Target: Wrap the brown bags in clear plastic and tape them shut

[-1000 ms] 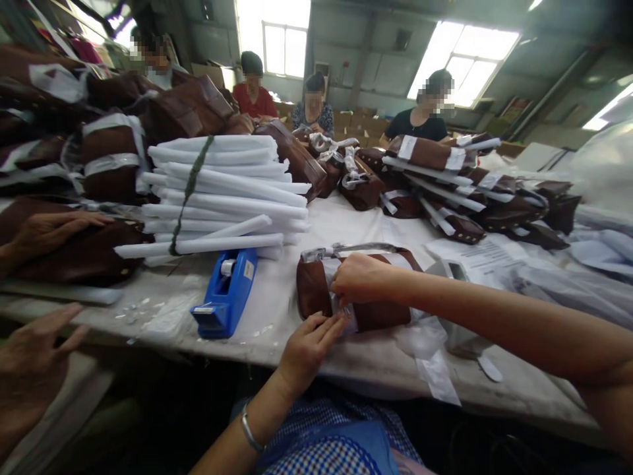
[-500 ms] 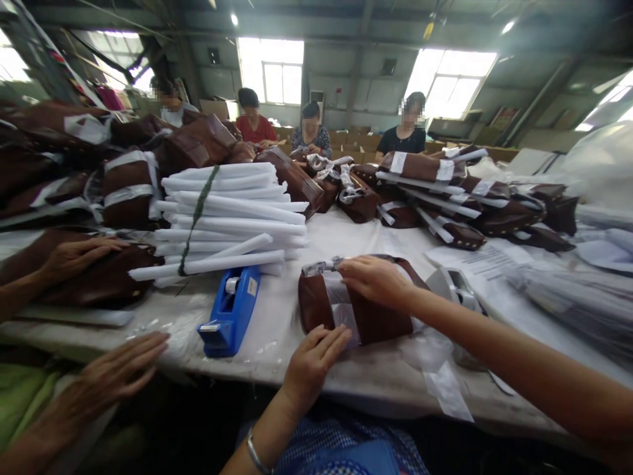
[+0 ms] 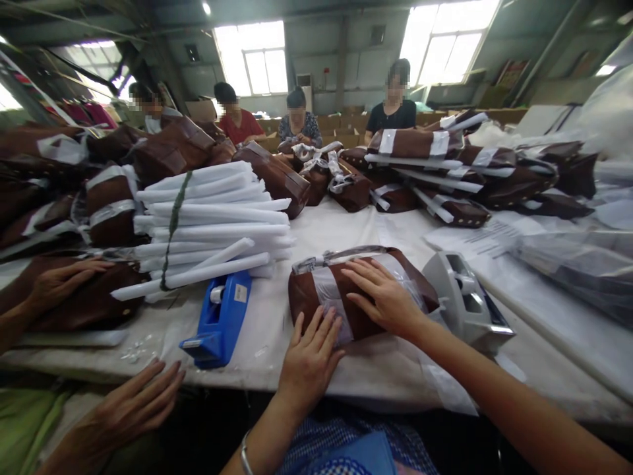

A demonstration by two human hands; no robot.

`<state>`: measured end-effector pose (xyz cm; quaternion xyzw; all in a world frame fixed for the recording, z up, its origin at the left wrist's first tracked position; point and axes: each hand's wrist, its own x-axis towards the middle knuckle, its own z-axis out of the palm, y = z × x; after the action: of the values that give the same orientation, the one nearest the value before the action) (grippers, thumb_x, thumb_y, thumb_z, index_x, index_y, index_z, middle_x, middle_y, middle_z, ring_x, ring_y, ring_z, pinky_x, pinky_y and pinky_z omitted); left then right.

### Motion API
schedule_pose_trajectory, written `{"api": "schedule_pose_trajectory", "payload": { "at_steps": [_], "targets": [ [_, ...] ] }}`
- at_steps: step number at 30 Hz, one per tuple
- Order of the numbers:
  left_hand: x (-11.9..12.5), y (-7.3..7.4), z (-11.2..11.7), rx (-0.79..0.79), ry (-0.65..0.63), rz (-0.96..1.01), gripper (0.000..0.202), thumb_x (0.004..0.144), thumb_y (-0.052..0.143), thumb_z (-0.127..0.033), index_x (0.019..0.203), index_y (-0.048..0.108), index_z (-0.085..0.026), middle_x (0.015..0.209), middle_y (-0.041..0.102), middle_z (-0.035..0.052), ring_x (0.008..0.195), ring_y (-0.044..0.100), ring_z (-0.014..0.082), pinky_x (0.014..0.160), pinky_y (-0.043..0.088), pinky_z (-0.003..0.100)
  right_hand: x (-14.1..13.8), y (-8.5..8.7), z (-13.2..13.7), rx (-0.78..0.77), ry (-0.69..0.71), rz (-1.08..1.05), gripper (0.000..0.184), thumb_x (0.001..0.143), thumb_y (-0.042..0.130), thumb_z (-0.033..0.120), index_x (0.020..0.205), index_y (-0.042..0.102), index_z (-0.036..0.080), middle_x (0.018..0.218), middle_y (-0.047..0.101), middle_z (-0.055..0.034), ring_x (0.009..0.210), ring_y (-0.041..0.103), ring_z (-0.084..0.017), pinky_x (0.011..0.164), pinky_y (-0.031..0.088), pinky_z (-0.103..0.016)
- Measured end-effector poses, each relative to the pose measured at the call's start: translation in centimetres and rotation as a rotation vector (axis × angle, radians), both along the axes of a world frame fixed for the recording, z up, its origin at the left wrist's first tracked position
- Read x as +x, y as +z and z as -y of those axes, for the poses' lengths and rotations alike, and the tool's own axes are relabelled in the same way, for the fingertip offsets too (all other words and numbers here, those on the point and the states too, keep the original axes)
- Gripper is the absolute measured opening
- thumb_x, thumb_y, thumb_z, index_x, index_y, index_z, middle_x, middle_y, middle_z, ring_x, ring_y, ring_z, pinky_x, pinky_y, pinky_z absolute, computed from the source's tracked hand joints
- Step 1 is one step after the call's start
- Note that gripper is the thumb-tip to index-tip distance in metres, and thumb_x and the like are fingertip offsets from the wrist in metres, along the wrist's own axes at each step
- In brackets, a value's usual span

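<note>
Head view: left hand [image 3: 309, 359] flat, fingers spread, fingertips pressing the near side of a brown smooth-leather bag with a clear plastic-film band and wrapped handle [image 3: 302, 298]; right hand [image 3: 386, 300] flat on top of it, fingers spread, pinching nothing; bag lies near the front edge of the white cloth-covered table [image 3: 346, 224], between a blue plastic tape dispenser [image 3: 220, 320] and a grey plastic tape dispenser [image 3: 465, 300]; small white label on the blue one, unreadable; bundle of white paper rolls tied with green cord [image 3: 212, 224] behind it; a co-worker's hand [image 3: 133, 406] at the left edge; heaps of brown wrapped bags [image 3: 435, 171] further back; seated people, bright windows, workshop room.
</note>
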<state>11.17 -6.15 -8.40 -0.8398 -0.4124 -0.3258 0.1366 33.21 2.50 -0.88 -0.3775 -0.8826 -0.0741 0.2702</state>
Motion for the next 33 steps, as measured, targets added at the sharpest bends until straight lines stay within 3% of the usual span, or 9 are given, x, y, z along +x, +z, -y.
{"api": "schedule_pose_trajectory", "payload": {
  "at_steps": [4,7,9,13,19,22,27,30,33],
  "targets": [
    [-1.7,-0.6,-0.1,-0.120,-0.037,0.208,0.042,0.103,0.047,-0.028,0.145,0.049,-0.024,0.152,0.048,0.0054,0.146,0.037,0.0258,0.119,0.037,0.054,5.6,-1.0,-1.1,0.054,-0.421,-0.116,0.056,0.099,0.049,0.048,0.144,0.052,0.014,0.151,0.047,-0.0175,0.143,0.038,-0.037,0.117,0.033,-0.057],
    [-3.2,-1.1,-1.5,-0.186,0.217,0.607,0.048,0.102,0.050,-0.031,0.150,0.044,-0.026,0.154,0.045,0.0101,0.145,0.038,0.0272,0.114,0.044,0.052,9.4,-2.2,-3.0,-0.155,-0.641,-0.172,0.069,0.094,0.049,0.061,0.146,0.050,0.015,0.141,0.057,-0.0195,0.129,0.055,-0.039,0.105,0.046,-0.054],
    [-3.5,-1.3,-3.0,-0.333,0.264,0.809,0.056,0.102,0.051,-0.036,0.155,0.035,-0.024,0.151,0.048,0.0155,0.139,0.048,0.0276,0.105,0.053,0.045,10.7,-2.6,-4.3,-0.317,-0.705,-0.200,0.075,0.091,0.050,0.068,0.147,0.050,0.017,0.123,0.069,-0.0184,0.109,0.067,-0.039,0.093,0.053,-0.051],
    [-2.7,-0.4,-4.5,-0.598,0.004,1.020,0.060,0.104,0.048,-0.033,0.159,0.024,-0.025,0.143,0.056,0.0148,0.129,0.058,0.0231,0.101,0.057,0.035,10.9,-1.7,-5.1,-0.444,-0.687,-0.326,0.082,0.084,0.055,0.071,0.148,0.050,0.019,0.109,0.074,-0.0164,0.102,0.070,-0.040,0.088,0.055,-0.052],
    [-3.6,1.8,-2.2,-0.479,-0.121,1.057,0.090,0.093,0.066,-0.039,0.161,0.008,-0.028,0.158,0.037,0.0139,0.140,0.045,0.0278,0.107,0.051,0.037,9.9,0.5,-1.9,-0.465,-0.509,-0.879,0.077,0.083,0.060,0.070,0.147,0.049,0.029,0.134,0.064,-0.0116,0.125,0.059,-0.036,0.108,0.047,-0.051],
    [-5.5,1.2,-1.6,-0.495,-0.114,1.028,0.100,0.084,0.075,-0.049,0.160,0.014,-0.026,0.158,0.037,0.0161,0.139,0.045,0.0325,0.105,0.053,0.040,8.6,0.3,-0.2,-0.455,-0.363,-1.054,0.073,0.080,0.069,0.064,0.142,0.054,0.028,0.140,0.060,-0.0083,0.132,0.053,-0.033,0.112,0.045,-0.045],
    [-7.4,-0.2,-1.5,-0.486,-0.082,0.989,0.107,0.076,0.075,-0.067,0.158,0.024,-0.019,0.154,0.041,0.0212,0.139,0.045,0.0364,0.107,0.050,0.047,6.4,-0.7,0.7,-0.492,-0.348,-1.115,0.073,0.075,0.077,0.057,0.137,0.058,0.022,0.136,0.063,-0.0115,0.128,0.057,-0.034,0.109,0.049,-0.047],
    [-7.5,0.4,-1.5,-0.417,-0.043,0.949,0.103,0.079,0.069,-0.070,0.157,0.026,-0.019,0.156,0.039,0.0200,0.143,0.040,0.0347,0.113,0.044,0.047,6.0,-1.1,0.1,-0.457,-0.319,-1.106,0.074,0.077,0.076,0.057,0.139,0.054,0.022,0.145,0.055,-0.0119,0.133,0.052,-0.034,0.114,0.043,-0.048],
    [-7.1,1.3,-1.7,-0.417,-0.020,1.052,0.093,0.080,0.075,-0.060,0.153,0.035,-0.020,0.155,0.042,0.0167,0.143,0.040,0.0336,0.115,0.042,0.046,5.8,-1.6,-0.7,-0.464,-0.287,-1.082,0.076,0.081,0.071,0.060,0.143,0.048,0.023,0.150,0.050,-0.0124,0.138,0.047,-0.033,0.118,0.037,-0.050]
  ]
}}
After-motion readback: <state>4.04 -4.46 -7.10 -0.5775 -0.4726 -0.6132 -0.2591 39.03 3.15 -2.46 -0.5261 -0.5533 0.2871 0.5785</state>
